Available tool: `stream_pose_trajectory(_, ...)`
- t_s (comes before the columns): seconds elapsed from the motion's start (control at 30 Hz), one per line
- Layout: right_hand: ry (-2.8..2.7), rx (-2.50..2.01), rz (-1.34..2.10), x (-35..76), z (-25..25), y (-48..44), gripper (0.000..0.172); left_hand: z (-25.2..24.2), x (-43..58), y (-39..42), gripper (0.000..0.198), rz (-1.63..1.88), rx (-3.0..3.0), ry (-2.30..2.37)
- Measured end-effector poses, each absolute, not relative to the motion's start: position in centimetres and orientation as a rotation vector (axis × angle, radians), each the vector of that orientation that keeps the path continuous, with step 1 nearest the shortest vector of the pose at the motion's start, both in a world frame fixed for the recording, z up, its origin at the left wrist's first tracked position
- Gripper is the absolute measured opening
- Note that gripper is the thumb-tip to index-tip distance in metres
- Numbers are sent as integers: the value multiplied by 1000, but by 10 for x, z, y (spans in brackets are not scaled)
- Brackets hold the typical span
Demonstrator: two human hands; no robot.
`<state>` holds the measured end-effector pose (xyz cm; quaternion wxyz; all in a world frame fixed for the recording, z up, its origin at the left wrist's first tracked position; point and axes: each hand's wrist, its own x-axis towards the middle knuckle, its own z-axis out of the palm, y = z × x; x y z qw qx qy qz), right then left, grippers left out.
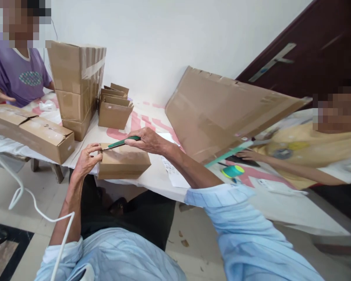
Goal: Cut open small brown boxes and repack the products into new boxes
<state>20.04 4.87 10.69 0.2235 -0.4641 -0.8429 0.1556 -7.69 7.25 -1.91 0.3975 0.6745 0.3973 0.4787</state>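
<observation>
A small brown cardboard box (124,166) lies at the table's near edge in front of me. My left hand (89,158) grips its left end, with thumb and fingers bent at the edge. Over the box's top, my right hand (144,140) is closed around a slim green-handled tool (120,143) with a thin metal end. That end points left and meets the box's left edge beside my left fingertips. The exact kind of tool is not clear, and my fingers partly cover its handle.
Stacked closed cartons (71,84) stand beyond my left hand, beside open boxes (114,113). A long carton (43,128) lies before a person in purple (26,78). To the right are a large cardboard sheet (222,113), printed paper (175,173), a green-yellow roll (233,171) and another person (304,156).
</observation>
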Motion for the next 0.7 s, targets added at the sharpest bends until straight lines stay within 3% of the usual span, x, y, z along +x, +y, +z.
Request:
stream_pose_trajectory(0.27,-2274,-1409,507,241,107,48,36,-8,-79,77,25,1167,1810,1007)
stream_pose_trajectory(0.47,-2224,-1558,369,290,110,41,30,-10,-79,80,31,1175,1823,1010)
stream_pose_trajectory(0.7,-1865,-1625,248,363,95,5,42,-12,-83,86,42,1091,1823,983)
